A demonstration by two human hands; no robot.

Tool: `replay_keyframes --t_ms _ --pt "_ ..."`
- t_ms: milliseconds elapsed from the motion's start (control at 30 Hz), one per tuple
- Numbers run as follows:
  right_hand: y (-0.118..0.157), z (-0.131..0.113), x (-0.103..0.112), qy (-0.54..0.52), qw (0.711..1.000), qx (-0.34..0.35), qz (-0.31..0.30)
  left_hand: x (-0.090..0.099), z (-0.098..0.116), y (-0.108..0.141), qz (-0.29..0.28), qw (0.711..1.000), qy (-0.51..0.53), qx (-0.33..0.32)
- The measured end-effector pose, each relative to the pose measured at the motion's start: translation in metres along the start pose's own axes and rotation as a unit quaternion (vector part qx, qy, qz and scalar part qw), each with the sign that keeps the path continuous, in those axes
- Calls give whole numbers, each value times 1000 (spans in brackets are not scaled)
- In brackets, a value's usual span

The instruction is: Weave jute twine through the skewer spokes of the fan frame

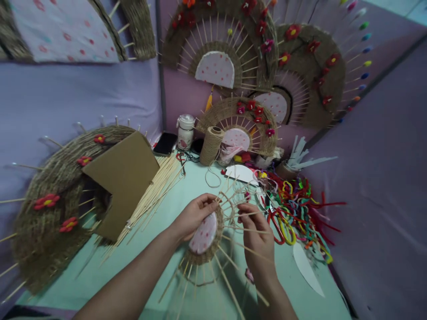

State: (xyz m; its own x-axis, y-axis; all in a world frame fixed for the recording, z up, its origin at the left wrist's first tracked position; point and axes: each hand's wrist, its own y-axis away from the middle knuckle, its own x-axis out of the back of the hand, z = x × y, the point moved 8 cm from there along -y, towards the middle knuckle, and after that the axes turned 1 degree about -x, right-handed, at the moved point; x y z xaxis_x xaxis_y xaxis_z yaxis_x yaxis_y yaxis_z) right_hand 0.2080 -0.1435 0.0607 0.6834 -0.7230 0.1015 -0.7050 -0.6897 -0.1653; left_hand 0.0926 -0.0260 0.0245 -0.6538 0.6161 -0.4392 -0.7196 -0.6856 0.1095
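Observation:
A small half-round fan frame has a white, pink-dotted centre (203, 235), a woven twine band (204, 258) around it and thin wooden sticks (225, 278) spreading outward. My left hand (196, 215) grips the frame at its upper end, thumb on the near face and fingers partly behind. My right hand (258, 235) is closed, thumb and fingers pinched together among the sticks on the right side. Loose twine (230, 206) loops between the two hands and appears to run into the right-hand pinch. The fingertips there are partly hidden.
Behind stand a twine spool (211, 146), a lidded jar (185, 132) and a phone (165, 143). Loose sticks (151, 195) and cut cardboard (125, 178) lie left. Scissors (283, 229) and coloured pipe cleaners (307, 204) lie right. Larger woven fans (247, 106) lean on the walls.

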Motion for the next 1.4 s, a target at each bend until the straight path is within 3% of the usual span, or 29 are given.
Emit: replay_keyframes --t_ms 100,233,367,633,833,1100,1300,1400 --pt "-3 27 -5 -72 993 -95 -20 10 8 -2 42 997 -47 -38" --pt "1 30 -25 -178 969 -129 -110 12 12 -2 46 995 -67 -55" --pt "5 31 -24 -218 958 -168 -86 12 12 -2 45 994 -79 -61" --pt "6 44 -6 -157 978 -129 -52 12 8 -1 57 995 -69 -48" --pt "3 42 -3 -145 978 -138 -50 9 10 1 51 997 -41 -38" --pt "3 50 6 -128 976 -177 -4 -3 -16 6 -47 985 105 125" --pt "8 50 9 -107 978 -178 -21 -14 -29 17 -138 964 94 205" --pt "12 56 10 -116 973 -195 -30 -18 -35 21 -155 957 83 232"
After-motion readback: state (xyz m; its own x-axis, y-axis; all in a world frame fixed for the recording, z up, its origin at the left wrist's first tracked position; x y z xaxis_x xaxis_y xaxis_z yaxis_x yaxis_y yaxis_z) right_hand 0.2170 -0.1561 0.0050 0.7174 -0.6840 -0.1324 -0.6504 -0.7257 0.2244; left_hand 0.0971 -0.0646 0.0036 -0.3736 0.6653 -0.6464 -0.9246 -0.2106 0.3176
